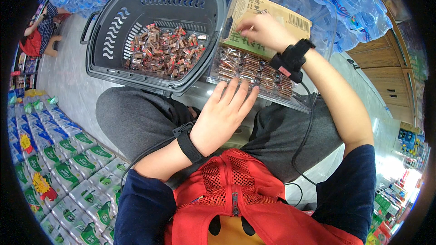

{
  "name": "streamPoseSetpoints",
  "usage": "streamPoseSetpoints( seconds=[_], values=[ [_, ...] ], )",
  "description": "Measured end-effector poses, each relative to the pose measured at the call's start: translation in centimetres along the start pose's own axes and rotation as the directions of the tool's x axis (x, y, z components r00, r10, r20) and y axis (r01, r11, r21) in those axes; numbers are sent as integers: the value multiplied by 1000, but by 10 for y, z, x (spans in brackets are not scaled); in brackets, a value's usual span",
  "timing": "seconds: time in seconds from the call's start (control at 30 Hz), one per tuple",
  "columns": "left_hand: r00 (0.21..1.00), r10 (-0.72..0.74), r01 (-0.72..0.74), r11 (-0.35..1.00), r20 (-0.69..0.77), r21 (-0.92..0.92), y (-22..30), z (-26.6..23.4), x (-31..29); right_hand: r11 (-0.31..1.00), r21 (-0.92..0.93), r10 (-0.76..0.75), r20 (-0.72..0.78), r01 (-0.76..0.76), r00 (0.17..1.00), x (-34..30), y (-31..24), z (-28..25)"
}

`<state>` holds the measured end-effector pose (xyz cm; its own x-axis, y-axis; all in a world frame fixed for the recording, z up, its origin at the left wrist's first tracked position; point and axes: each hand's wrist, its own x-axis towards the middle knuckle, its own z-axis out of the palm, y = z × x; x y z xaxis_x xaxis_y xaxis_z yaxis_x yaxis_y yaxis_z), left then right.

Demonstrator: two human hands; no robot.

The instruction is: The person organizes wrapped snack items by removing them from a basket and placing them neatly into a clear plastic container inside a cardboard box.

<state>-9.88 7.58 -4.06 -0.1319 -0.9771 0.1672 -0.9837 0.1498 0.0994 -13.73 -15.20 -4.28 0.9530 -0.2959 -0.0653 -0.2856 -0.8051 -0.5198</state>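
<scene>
My left hand (225,113) lies with fingers stretched and slightly spread at the near edge of a clear plastic bin (299,105). Inside that bin, small wrapped brown snacks (254,70) stand in neat rows. Behind them is a tan and green cardboard box (281,17) with printing and a barcode. Over the box is my right hand (269,31), its fingers bent and closed together; whatever they hold, if anything, cannot be made out. To the left, a dark grey basket (105,69) contains a loose heap of small wrapped brown sweets (165,52).
Shrink-wrapped blue water bottles (359,13) are stacked at the far side. Green and white drink packs (77,177) cover the floor at lower left. A wooden cabinet (386,68) stands right. Another person (43,29) is at far left. Cables (309,127) trail from my wrist straps.
</scene>
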Motion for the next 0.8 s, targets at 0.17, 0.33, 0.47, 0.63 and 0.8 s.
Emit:
streamPoseSetpoints(
  seconds=[0.17, 0.33, 0.47, 0.63, 0.8],
  values=[
    [1000, -1, 1, 1000, -12, -11, 1, 0, 1, 952, -295, -38, -383, -83, 923, 1, 51, -9],
    [1000, 6, -6, 1000, -18, -12, 1, 0, 1, 936, -232, 216, -215, -264, 953, 0, 67, -8],
    [1000, 11, -12, 1000, -15, -13, -1, 0, 0, 939, -229, 217, -179, -255, 960, 0, 56, -9],
    [1000, 16, -17, 1000, -22, -2, -1, 1, -1, 982, 181, 35, 150, -62, 988, -11, 1, -2],
    [1000, 10, -9, 1000, -22, 5, 0, 0, 0, 990, 131, 17, 208, -45, 978, -15, -18, 24]
  ],
)
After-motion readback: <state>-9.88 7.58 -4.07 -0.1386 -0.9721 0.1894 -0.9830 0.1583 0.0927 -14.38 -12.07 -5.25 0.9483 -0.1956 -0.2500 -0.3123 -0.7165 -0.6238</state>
